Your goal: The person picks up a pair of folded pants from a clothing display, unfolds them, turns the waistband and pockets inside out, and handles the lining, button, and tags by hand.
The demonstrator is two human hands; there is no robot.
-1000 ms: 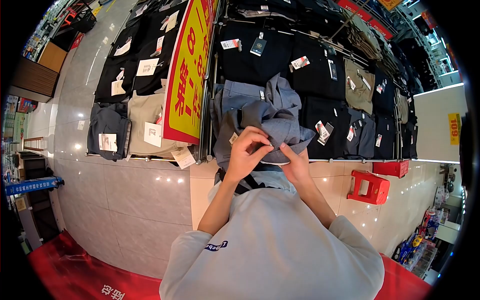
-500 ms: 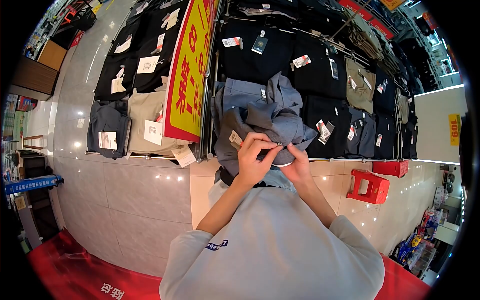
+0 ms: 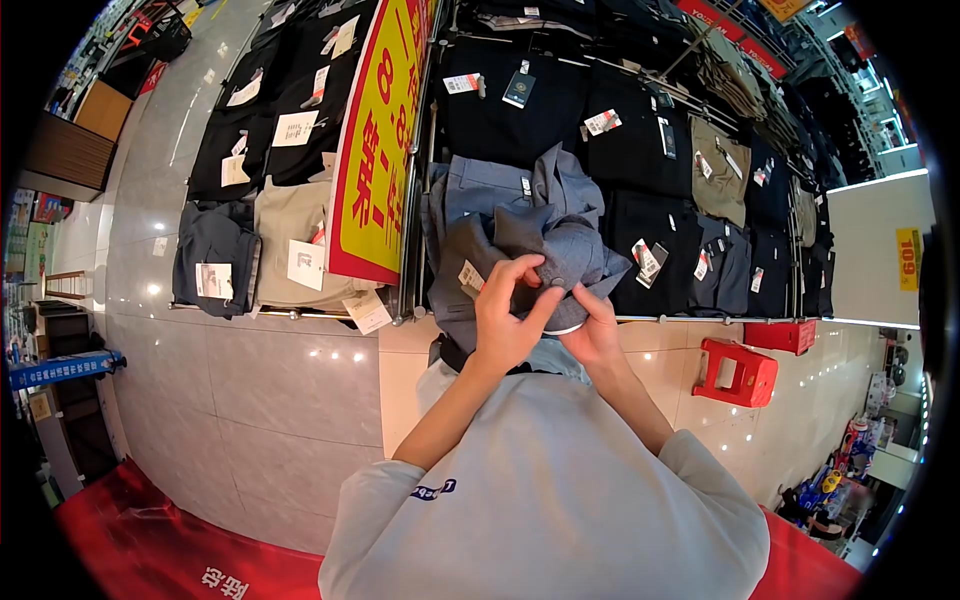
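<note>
Crumpled grey trousers (image 3: pixel 570 240) lie bunched at the front edge of the display, in front of me. My left hand (image 3: pixel 505 312) is on their near part, with its thumb and index finger curled on the cloth around a small round button (image 3: pixel 557 283). Beside it, my right hand (image 3: pixel 597 328) pinches the cloth edge between thumb and fingers. A paper tag (image 3: pixel 471 277) hangs from the trousers left of my left hand. Under the bunch lies another folded grey pair (image 3: pixel 482 185).
Folded black trousers (image 3: pixel 650 240) with tags lie to the right. A yellow and red sign (image 3: pixel 375 150) stands on the left, beside beige trousers (image 3: pixel 280 225). Red stools (image 3: pixel 737 372) stand on the floor at right, near the metal rack edge (image 3: pixel 690 319).
My left index finger has lifted away from the thumb, and the small round button now shows between them. My right hand has barely moved.
</note>
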